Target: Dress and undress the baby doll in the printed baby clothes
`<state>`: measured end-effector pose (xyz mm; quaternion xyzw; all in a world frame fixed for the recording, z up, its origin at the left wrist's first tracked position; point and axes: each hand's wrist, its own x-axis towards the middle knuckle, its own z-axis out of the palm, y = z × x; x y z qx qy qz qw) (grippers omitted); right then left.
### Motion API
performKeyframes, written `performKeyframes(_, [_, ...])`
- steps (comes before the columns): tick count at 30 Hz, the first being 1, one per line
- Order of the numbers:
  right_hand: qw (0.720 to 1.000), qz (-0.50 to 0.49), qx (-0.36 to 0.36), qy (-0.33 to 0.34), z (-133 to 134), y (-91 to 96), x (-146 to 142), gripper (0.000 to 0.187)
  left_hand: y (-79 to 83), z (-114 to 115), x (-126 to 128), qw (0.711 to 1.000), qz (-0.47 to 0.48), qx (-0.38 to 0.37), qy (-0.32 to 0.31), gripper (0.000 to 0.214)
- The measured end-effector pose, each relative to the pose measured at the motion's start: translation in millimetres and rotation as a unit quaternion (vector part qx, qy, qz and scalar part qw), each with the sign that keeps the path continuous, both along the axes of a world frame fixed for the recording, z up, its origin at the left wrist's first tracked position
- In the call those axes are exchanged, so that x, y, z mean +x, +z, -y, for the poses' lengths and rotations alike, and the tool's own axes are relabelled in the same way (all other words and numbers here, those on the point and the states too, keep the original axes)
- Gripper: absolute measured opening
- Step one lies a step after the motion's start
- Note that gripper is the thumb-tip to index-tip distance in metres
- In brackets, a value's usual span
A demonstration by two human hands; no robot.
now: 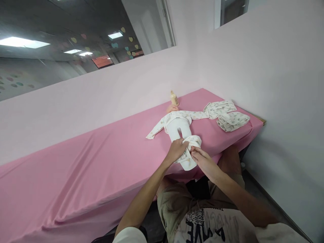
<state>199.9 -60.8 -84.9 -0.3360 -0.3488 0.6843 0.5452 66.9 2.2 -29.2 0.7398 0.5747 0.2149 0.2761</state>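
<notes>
A baby doll point(172, 108) lies on its back on the pink-covered table, its head toward the wall. It wears a white printed top point(177, 115) with both sleeves spread out and white leggings point(174, 127). Around the doll's lower legs bunches a pair of white printed baby pants point(194, 140). My left hand point(177, 150) is closed on the gathered cloth at the left. At the cloth's right side, my right hand point(202, 160) pinches near the doll's small foot. Exactly what its fingertips hold is partly hidden.
Folded printed baby clothes point(227, 116) lie at the table's right end. A cream-coloured bottle point(174, 98) stands beyond the doll's head. The pink tablecloth point(106, 168) stretches left with wrinkles. White walls border the table behind and on the right.
</notes>
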Motion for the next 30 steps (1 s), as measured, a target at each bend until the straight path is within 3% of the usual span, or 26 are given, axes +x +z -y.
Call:
performKeyframes(4, [0.993,0.098,0.059,0.009,5,5.0,8,0.042,-1.2,-9,-4,0.999,0.001,-0.036,-0.010,0.025])
performKeyframes(9, [0.959,0.242,0.145,-0.036,11,2.9,13,0.042,-2.1,-11,1,0.996,-0.080,0.020,-0.040,0.020])
performKeyframes(17, [0.852,0.427,0.237,-0.189,-1,-26.2,19,0.029,-8.3,-5,0,0.954,-0.256,0.114,-0.104,0.016])
performKeyframes(19, [0.823,0.457,0.244,-0.234,-7,-35.9,19,0.024,-10.6,-2,-3,0.947,-0.277,0.124,-0.104,0.018])
performKeyframes(21, [0.812,0.473,0.230,-0.254,-12,-43.6,20,0.021,-12.2,1,-5,0.945,-0.280,0.129,-0.110,0.019])
performKeyframes(25, [0.818,0.496,0.232,-0.172,-23,-49.3,28,0.039,-12.3,6,-4,0.947,-0.265,0.117,-0.141,0.020])
performKeyframes(30, [0.761,0.590,0.263,-0.066,-39,-42.6,38,0.044,-9.8,11,4,0.952,-0.258,0.091,-0.136,0.018])
